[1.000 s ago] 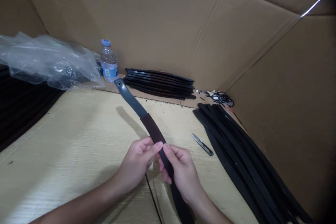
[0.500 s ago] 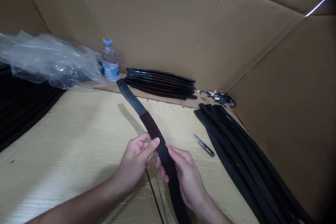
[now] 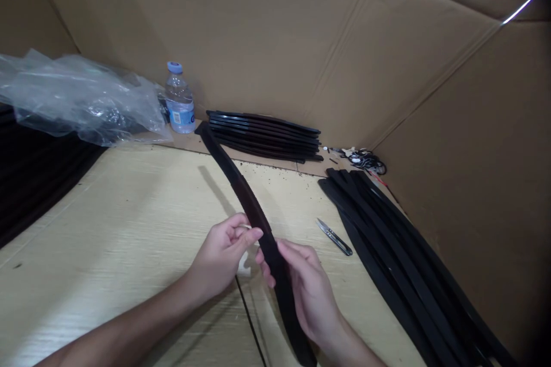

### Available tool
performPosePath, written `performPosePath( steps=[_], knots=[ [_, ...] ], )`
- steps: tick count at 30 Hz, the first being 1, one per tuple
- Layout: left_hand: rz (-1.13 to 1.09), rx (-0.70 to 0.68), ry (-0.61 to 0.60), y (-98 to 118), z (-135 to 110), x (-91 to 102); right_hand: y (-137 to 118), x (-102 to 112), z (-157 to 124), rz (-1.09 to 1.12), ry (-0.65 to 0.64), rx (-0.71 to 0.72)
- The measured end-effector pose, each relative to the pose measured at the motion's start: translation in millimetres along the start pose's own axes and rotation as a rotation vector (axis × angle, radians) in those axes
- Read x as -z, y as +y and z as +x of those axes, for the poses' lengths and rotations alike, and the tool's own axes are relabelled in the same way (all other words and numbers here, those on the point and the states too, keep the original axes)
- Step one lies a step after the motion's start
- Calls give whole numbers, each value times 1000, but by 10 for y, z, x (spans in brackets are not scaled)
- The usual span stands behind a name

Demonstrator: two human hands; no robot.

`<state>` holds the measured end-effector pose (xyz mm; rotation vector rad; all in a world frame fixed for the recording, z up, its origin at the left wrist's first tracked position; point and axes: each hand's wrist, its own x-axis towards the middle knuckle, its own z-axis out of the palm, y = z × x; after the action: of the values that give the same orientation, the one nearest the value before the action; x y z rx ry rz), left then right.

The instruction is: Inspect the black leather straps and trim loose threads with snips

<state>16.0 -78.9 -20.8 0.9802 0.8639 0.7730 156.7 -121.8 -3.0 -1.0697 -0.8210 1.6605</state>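
Observation:
A long, curved black strip [image 3: 241, 189] runs from near the water bottle down toward me, lifted above the pale wooden table [image 3: 107, 223]. My left hand [image 3: 224, 258] pinches the strip's left edge with thumb and fingers closed on it. My right hand [image 3: 307, 292] wraps around the strip just below, fingers curled over its right side. The strip's lower end passes under my right wrist. A thin black cord [image 3: 249, 321] lies on the table beneath my hands.
A small metal snip [image 3: 334, 237] lies right of my hands. Piles of black strips sit at the right [image 3: 413, 275] and at the back [image 3: 267, 136]. A water bottle [image 3: 179, 98], crumpled clear plastic [image 3: 81, 100] and cardboard walls [image 3: 301, 34] surround the table.
The strip has turned in my hands: its shiny flat face with the end hole and brown section no longer shows, and a dark edge faces up. Its far end swung slightly right.

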Motion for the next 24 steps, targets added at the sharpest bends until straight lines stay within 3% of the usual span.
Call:
performPosePath(
  steps=[3,7,13,18,21,24],
  knots=[
    [32,16,53,4,33,24,16,35,19,0,42,40],
    [7,41,24,5,31,57,55,81,44,-83,61,53],
    [16,46,-37,2,5,78,-18,64,71,-210,-78,17],
    [-106,106,-178,50,-1,80,-54,137,61,-65,-325,-134],
    [-112,100,-105,58,15,108,-63,178,54,-43,-408,-142],
    [-61,70,10,54,51,145,-65,185,44,-6,-345,-126]
  ],
)
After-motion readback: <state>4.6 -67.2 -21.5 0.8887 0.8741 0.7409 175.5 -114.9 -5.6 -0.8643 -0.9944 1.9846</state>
